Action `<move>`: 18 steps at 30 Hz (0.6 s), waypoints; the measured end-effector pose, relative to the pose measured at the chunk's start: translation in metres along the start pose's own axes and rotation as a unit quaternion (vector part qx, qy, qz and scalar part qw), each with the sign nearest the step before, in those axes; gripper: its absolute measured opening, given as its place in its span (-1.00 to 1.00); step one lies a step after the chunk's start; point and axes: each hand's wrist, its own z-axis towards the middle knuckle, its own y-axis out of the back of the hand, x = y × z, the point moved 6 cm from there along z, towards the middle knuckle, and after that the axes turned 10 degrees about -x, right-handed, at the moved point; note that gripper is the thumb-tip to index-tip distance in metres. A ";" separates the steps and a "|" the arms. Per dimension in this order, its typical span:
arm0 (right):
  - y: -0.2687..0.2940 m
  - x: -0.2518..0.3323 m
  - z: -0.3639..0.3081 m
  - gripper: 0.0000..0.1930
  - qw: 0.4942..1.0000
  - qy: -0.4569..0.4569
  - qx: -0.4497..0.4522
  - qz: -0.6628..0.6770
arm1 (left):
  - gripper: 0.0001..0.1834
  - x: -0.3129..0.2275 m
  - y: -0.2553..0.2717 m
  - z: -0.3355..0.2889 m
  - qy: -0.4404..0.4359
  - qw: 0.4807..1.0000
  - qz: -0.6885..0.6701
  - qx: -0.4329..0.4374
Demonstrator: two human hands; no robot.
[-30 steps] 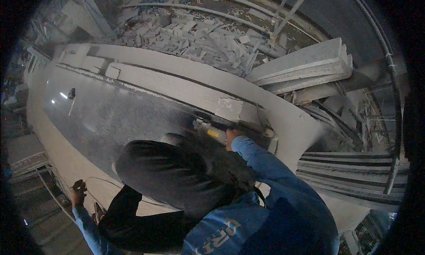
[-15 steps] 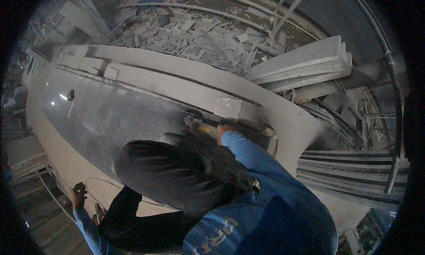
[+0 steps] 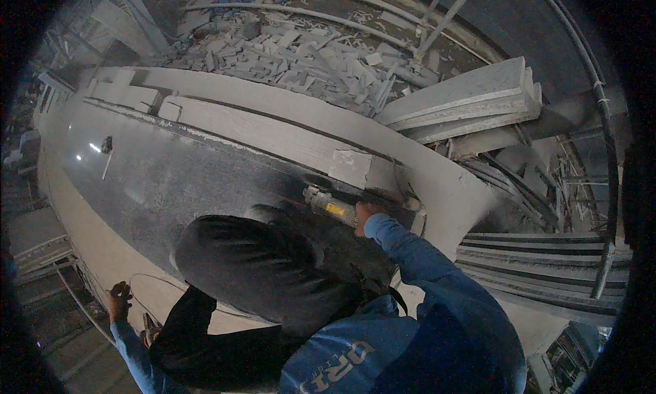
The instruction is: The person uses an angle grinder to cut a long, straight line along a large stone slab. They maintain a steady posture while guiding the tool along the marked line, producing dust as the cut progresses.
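Observation:
My right hand [image 3: 367,216] is closed around the rear body of an angle grinder [image 3: 333,207], a grey tool with a yellow label. The grinder lies low over the dark, dusty stone slab [image 3: 191,179], its head toward the slab's far long edge; the disc is too dark to make out. Out to the left, past my bent knee, my left hand [image 3: 119,300] hangs beside the pale table edge. Its fingers are loosely curled and apart, with nothing visible in them. A dark clump [image 3: 106,144] sits on the slab's left part.
Pale stone strips [image 3: 266,136] lie along the slab's far side. Beyond the table is a heap of broken offcuts [image 3: 294,62]. Long stacked beams [image 3: 471,97] stand at the far right, more stacked lengths [image 3: 540,264] at right. A thin cable [image 3: 147,276] loops near my left hand.
My right hand and the angle grinder have shifted to the right and slightly nearer along the slab. My left hand has barely moved.

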 end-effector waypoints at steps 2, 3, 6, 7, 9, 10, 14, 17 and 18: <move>0.001 0.000 0.001 -0.26 1.000 -0.006 0.004 0.004 | -0.54 0.003 -0.001 0.001 -0.004 1.000 -0.016 0.021; -0.004 0.002 0.009 -0.27 1.000 -0.010 -0.006 0.004 | -0.55 0.005 -0.001 0.001 -0.006 0.999 -0.023 0.031; -0.019 0.010 0.032 -0.29 0.999 -0.026 -0.039 0.004 | -0.56 -0.004 -0.005 0.003 -0.028 0.998 -0.038 0.041; -0.016 0.015 0.035 -0.29 0.998 -0.030 -0.049 0.004 | -0.55 -0.009 -0.006 0.000 -0.043 0.998 -0.016 0.035; -0.013 0.025 0.046 -0.29 1.000 -0.008 -0.013 0.012 | -0.55 -0.019 -0.010 -0.005 -0.075 0.997 0.027 0.022; -0.009 0.031 0.047 -0.29 1.000 0.005 0.005 0.016 | -0.54 -0.022 -0.009 -0.008 -0.072 0.997 0.017 0.019; 0.000 0.036 0.047 -0.27 0.999 0.013 -0.028 0.019 | -0.52 -0.035 -0.012 -0.010 -0.077 0.997 0.018 0.013; -0.018 0.024 0.045 -0.26 0.998 0.023 -0.054 0.008 | -0.52 -0.028 -0.009 -0.007 -0.082 0.997 0.014 0.008; -0.021 0.019 0.041 -0.25 0.999 0.022 -0.045 0.007 | -0.53 -0.023 -0.006 -0.007 -0.082 0.997 0.007 0.005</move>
